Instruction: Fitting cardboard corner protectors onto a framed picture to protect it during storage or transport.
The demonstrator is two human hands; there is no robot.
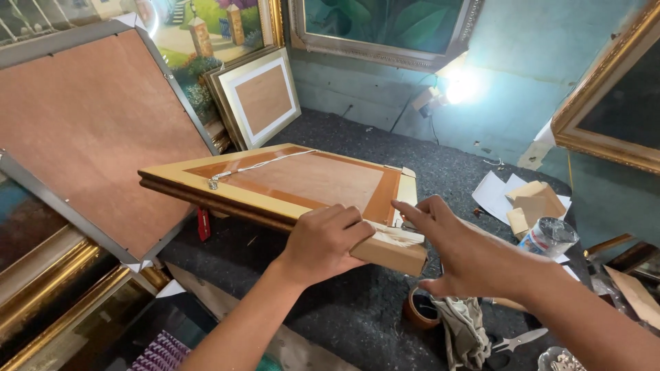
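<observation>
Left hand point(323, 240) clenched on frame point(302, 182) corner edge, right hand point(450, 251) spread beside.

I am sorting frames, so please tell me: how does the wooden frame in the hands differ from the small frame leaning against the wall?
The held light wooden frame lies almost flat, gripped by both hands; the small gold-edged frame leans upright, untouched. The held one carries a hanging wire; the small one shows none. Both show brown backs.

The frame point(289, 182) lies back-up over the table point(357, 316), its near right corner between the left hand point(323, 240) and right hand point(447, 247). A wire point(265, 165) runs across its back toward the far edge. By the table's right edge lie papers point(498, 192), with a jar point(550, 237) before them; scissors point(519, 340) lie at the near right corner, a cloth point(464, 326) to their left.
</observation>
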